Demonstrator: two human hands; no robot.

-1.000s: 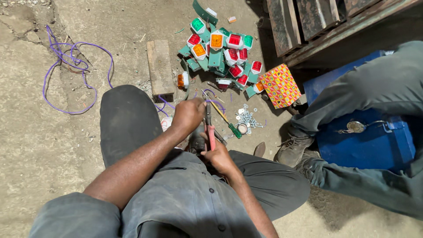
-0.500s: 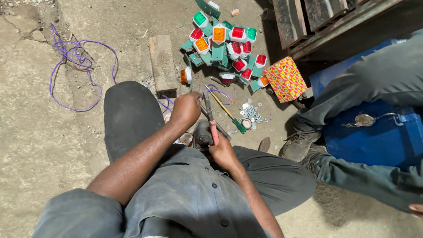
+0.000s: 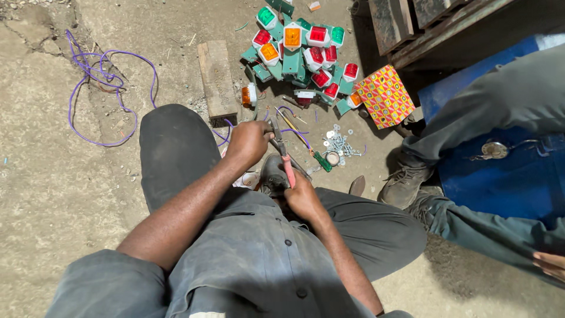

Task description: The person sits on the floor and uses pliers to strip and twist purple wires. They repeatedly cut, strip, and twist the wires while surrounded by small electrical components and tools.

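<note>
Floor (image 3: 53, 194): concrete, carries all parts. Marker-lamp pile (image 3: 303, 56) lies beyond the pliers. Left hand (image 3: 250, 141): clenched on purple wire (image 3: 294, 132) at the plier head. Right hand (image 3: 303, 197): grasping red-handled pliers (image 3: 283, 156). Judgement: hold wire taut, squeeze squarely, avoid nicking strands.

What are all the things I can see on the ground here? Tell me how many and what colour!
small lamps: a pile, too many to count; green housings with red, orange or green lenses; top centre
wood block: one, brown, left of the pile
wire: one tangle, purple, upper left
patterned box: one, yellow and red, right of the pile
screws and washers: small heap, silver, below the pile
another person's boot: one, dark, right
pliers: one, red handles, in both hands
left hand: on the pliers' head
right hand: around the red handles
</note>
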